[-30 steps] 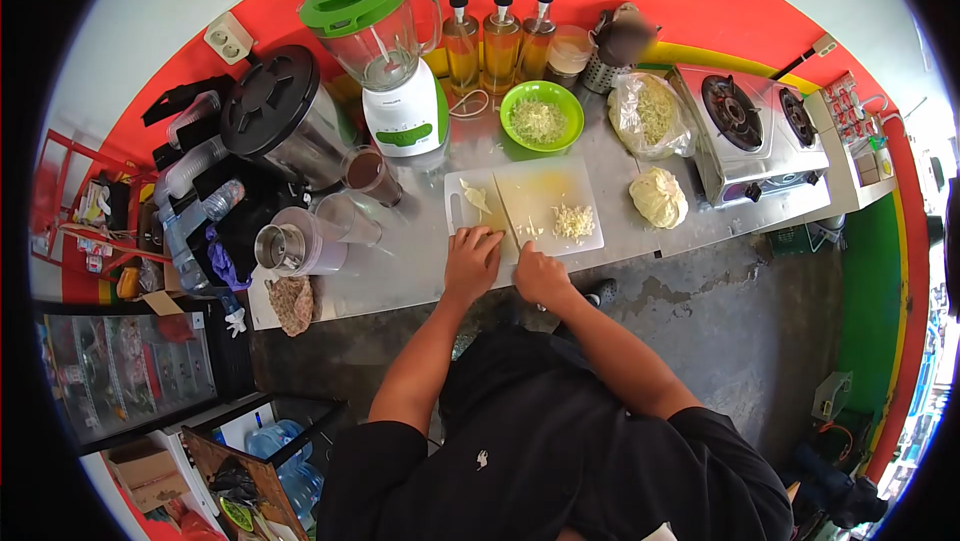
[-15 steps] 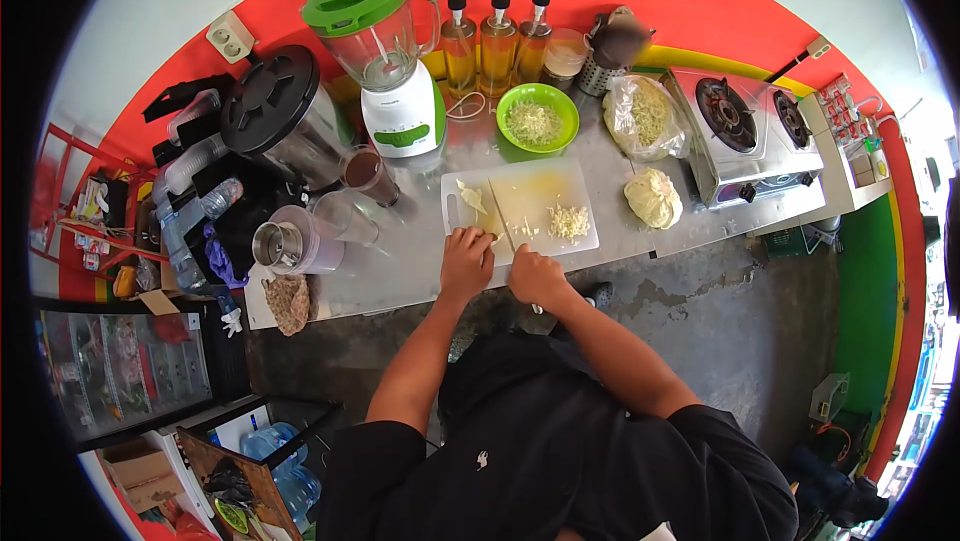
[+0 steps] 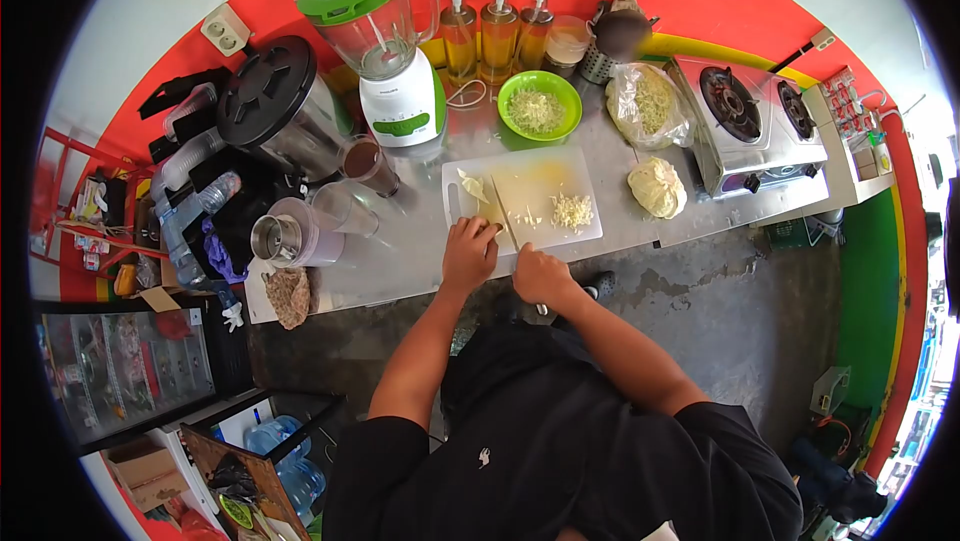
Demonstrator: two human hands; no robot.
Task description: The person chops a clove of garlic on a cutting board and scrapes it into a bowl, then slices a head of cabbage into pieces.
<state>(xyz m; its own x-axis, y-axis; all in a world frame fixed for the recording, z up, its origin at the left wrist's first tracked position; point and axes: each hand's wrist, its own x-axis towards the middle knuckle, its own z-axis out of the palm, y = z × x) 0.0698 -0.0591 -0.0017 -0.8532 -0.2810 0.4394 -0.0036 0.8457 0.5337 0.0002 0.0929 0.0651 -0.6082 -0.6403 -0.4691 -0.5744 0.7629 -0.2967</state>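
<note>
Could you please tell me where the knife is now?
In the head view, the knife is in the right hand, over the cutting board, between the left hand on its left and the chopped pile on its right.

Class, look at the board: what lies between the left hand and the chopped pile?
In the head view, the knife, held in the right hand, and a few loose shreds lie between them.

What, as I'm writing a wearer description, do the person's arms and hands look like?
Short black sleeves leave the forearms bare. The left hand and right hand look ungloved and unadorned. The black shirt carries a small pale emblem.
</note>
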